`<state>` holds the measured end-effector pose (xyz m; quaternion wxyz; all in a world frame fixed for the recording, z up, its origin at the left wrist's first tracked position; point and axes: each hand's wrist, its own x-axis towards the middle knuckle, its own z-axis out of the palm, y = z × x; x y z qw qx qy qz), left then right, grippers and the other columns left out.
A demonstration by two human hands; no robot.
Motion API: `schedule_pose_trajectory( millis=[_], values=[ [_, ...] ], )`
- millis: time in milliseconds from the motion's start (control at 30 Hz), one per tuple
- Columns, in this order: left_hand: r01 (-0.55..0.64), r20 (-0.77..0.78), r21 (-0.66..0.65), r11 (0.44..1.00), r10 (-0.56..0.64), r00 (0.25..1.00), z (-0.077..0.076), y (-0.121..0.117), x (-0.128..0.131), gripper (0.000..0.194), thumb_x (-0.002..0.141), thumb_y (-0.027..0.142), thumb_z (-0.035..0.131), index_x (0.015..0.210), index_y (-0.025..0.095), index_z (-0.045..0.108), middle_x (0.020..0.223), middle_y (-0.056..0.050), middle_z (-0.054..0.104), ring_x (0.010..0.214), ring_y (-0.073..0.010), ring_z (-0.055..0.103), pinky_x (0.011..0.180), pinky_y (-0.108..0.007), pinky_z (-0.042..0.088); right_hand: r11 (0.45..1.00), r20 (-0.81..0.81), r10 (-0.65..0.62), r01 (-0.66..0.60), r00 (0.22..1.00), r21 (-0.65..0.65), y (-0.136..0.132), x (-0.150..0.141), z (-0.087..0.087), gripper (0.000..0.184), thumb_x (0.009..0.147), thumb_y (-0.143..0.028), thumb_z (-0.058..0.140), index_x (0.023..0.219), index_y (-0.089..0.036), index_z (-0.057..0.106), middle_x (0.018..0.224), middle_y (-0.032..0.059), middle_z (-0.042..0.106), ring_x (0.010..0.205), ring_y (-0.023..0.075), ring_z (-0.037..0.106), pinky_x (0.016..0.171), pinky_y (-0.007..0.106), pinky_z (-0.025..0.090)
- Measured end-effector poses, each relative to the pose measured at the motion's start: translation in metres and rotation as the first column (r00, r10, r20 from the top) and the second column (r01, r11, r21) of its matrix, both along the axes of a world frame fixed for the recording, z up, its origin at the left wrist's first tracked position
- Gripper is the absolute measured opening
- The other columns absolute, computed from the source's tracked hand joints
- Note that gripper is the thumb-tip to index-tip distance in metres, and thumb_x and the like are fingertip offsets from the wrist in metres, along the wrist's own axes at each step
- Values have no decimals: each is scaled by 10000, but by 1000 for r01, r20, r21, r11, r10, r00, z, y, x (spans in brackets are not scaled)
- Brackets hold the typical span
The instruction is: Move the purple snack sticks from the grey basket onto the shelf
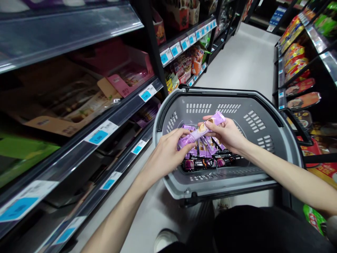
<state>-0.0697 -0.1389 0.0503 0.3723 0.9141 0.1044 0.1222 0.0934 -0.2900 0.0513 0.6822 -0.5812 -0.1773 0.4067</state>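
Between my two hands is a long purple snack packet point(201, 131), tilted with its right end higher. My left hand point(173, 149) pinches its lower left end between thumb and fingers. The upper right end is gripped by my right hand point(228, 135), thumb on top. Both hands are over a grey shopping basket point(263, 100) with slotted walls. Inside, below the hands, lie several purple snack packets point(202, 148) in a heap. Black-wrapped snack packets point(200, 164) lie along the near side of the basket's bottom. My hands hide part of the pile.
At left, a shelf point(123, 107) with blue-and-white price tags point(98, 133) holds open cartons, one a pink box point(123, 82). Bagged snacks point(297, 61) fill the right shelf, close to the basket's side. A pale floor aisle point(244, 56) runs ahead.
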Motion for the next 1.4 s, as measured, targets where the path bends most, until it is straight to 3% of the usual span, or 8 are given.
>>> schedule_pose_trajectory(
  millis=[200,333,467,633,733,900,1167,1400],
  values=[
    [68,-107,-22,997,-70,992,0,0,0,309,945,340,639,1212,199,704,1000,-62,778,843,-243,700,875,-388,528,997,14,-81,81,997,-4,1,1,1,332,760,-455,875,883,-179,737,861,61,800,842,178,756,814,323,633],
    [-99,25,-132,986,103,994,-3,3,0,320,899,291,683,1208,212,710,1080,-56,768,830,-215,701,825,-364,551,992,-59,-124,126,991,26,0,6,2,253,787,-396,863,882,-190,751,961,61,811,904,172,753,876,321,631],
    [-247,220,-475,845,386,896,-10,6,2,323,826,332,774,1103,181,702,1056,-59,741,803,-180,708,734,-303,582,994,-73,-103,105,992,23,-2,12,2,227,743,-351,895,850,-187,779,939,41,803,868,148,743,857,283,625],
    [-162,382,-682,713,536,753,-21,13,6,486,814,355,805,1224,228,579,1093,-53,712,989,-185,714,849,-296,597,994,-48,47,-51,998,-96,-2,-1,-1,227,673,-276,926,843,-178,813,805,32,794,703,110,708,686,224,580],
    [-114,390,-715,690,529,754,-23,17,8,582,821,359,809,1317,260,521,1046,-38,733,978,-170,718,896,-296,582,965,-96,180,-195,979,-176,-1,-21,-7,306,650,-289,943,906,-175,820,834,64,808,709,134,723,613,231,543],
    [-52,319,-747,663,427,846,-14,16,6,533,775,349,848,1228,197,612,983,-52,765,929,-176,737,872,-294,586,911,-150,339,-364,929,-195,-1,-48,-20,317,655,-371,948,853,-162,814,842,64,814,684,126,717,622,238,540],
    [-92,132,-756,648,289,948,-7,8,2,490,736,338,869,1150,157,679,913,-67,790,828,-196,758,726,-268,609,939,-132,233,-258,963,-227,-2,-51,-26,371,553,-362,986,788,-160,781,733,26,793,680,160,748,723,302,601],
    [-114,74,-774,622,268,961,-2,5,0,436,737,368,863,1075,147,699,827,-48,781,667,-171,729,613,-264,614,916,15,359,-349,933,-198,-4,-53,-23,400,535,-300,992,824,-152,758,797,27,791,716,156,736,691,264,582]
  ],
)
